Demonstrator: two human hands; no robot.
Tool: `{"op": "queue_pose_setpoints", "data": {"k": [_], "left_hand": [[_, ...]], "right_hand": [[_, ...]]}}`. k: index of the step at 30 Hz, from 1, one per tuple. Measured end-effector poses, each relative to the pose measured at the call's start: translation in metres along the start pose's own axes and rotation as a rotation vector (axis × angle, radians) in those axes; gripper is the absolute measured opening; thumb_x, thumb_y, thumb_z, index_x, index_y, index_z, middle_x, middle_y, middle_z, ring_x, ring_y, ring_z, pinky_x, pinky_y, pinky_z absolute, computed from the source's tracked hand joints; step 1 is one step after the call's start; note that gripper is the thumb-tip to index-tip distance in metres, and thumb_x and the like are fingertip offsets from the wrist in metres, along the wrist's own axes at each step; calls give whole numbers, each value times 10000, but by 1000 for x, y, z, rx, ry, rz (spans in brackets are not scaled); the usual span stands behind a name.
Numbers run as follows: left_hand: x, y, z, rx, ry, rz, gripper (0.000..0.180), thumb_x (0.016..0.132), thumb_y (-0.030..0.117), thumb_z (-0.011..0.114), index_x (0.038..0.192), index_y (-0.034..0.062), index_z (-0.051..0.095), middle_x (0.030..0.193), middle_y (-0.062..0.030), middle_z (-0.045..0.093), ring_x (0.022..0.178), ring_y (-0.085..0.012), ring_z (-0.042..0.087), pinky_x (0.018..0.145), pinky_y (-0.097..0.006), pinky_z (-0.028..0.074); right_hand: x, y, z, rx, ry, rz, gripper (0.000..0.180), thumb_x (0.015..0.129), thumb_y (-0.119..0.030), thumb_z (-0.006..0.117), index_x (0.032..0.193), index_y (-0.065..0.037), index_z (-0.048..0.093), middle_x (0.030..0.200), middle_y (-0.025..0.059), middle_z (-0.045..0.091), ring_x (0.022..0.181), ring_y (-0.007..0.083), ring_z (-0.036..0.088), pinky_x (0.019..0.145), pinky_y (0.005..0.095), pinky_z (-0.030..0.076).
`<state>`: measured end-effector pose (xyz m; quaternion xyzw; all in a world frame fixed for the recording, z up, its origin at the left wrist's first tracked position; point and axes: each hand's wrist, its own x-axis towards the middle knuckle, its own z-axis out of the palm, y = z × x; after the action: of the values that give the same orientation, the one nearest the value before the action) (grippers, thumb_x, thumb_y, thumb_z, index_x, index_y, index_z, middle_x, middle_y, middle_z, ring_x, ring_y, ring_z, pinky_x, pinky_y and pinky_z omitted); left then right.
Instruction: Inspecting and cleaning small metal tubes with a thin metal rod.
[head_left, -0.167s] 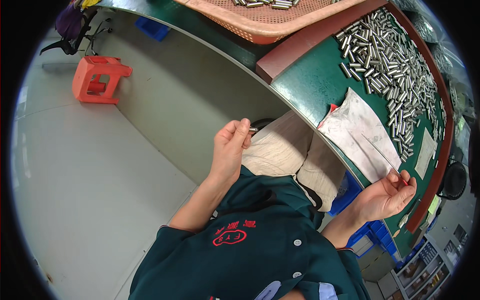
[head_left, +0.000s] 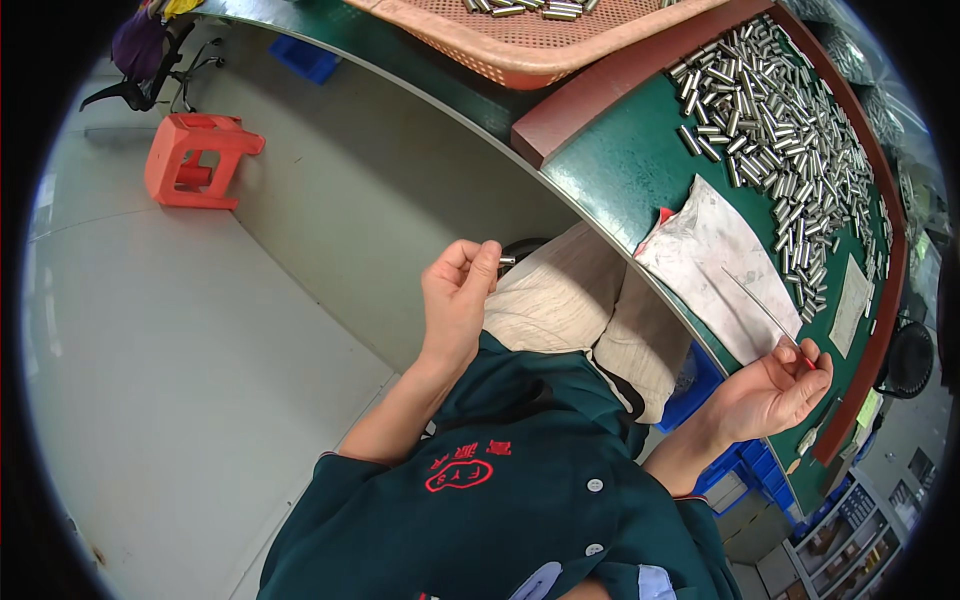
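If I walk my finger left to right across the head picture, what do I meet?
Red stool → left hand → little metal cylinder pinched in it → right hand → round black thing.

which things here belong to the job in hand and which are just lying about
Likely in the job:
small metal piece, in the left hand
thin red-ended rod, in the right hand
heaped metal cylinders

Seemingly just lying about:
red stool
blue bin
black chair
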<state>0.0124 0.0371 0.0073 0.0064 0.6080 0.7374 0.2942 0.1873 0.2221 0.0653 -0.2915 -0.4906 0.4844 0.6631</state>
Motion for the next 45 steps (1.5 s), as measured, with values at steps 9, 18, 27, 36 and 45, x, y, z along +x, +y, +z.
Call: {"op": "queue_pose_setpoints", "data": {"k": [9,18,27,36,45], "left_hand": [[-4,4,0,185,-14,78,204,849,144,531,677,41,493,594,29,449,558,-40,375,528,-185,302],[-5,3,2,194,-16,39,223,851,153,533,659,48,485,585,29,443,549,-40,373,522,-183,300],[-5,2,2,164,-27,61,202,848,142,536,680,36,498,602,19,462,561,-47,391,534,-192,318],[-5,4,4,221,-39,77,180,858,147,521,726,25,511,620,17,476,580,-50,404,552,-192,325],[6,1,-6,-644,-485,-334,392,899,377,370,644,79,366,543,30,290,518,-74,261,509,-212,257]], "right_hand": [[-1,0,0,-17,18,1,270,904,-246,422,960,-8,537,825,110,584,584,121,472,591,217,410],[-1,0,-2,3,2,8,271,908,-244,410,974,-8,525,831,116,580,586,127,487,614,222,425],[-1,0,-4,-5,-5,8,276,913,-243,396,983,-6,519,835,123,582,577,117,490,620,220,430],[0,0,-2,3,-12,1,272,915,-236,389,987,-10,523,829,125,584,576,119,492,604,218,425],[-1,-3,-3,22,-11,-2,268,916,-226,389,992,-8,524,820,127,581,584,123,494,585,214,418]]}}
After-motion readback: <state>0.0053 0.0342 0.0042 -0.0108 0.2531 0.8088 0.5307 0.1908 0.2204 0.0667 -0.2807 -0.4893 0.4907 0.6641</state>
